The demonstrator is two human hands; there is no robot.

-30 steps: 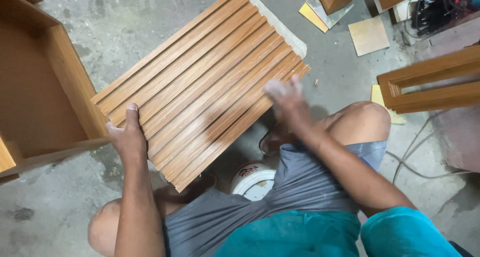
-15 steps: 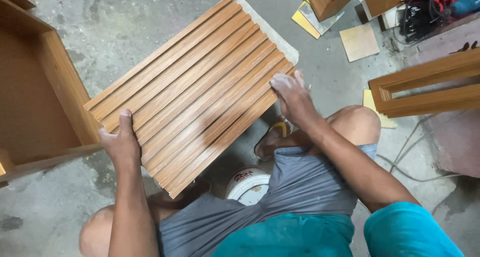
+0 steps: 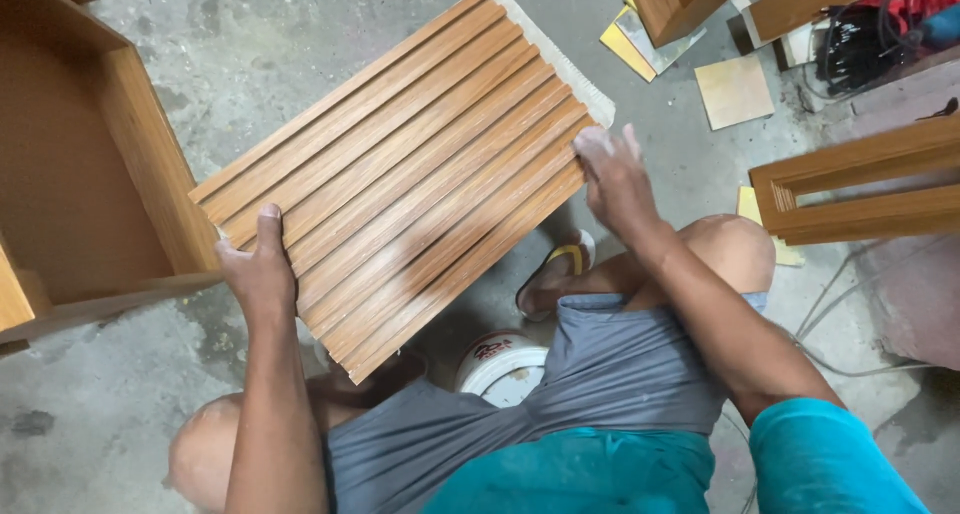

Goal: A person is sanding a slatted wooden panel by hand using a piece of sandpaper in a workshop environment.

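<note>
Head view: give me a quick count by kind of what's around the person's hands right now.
Fluted wooden panel, held by left hand and right hand: 1
Open wooden cabinets: 1
Wooden frames: 1
White buckets: 1
Sandals: 1
Total: 5

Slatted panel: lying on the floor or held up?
Held up, tilted: the left hand grips the slatted panel at one edge, the right hand at the other; floor contact unclear.

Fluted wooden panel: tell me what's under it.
Below the fluted wooden panel, gripped by the left hand and right hand, concrete floor shows around it. A white bucket sits near its lower corner. Anything directly beneath is covered.
</note>
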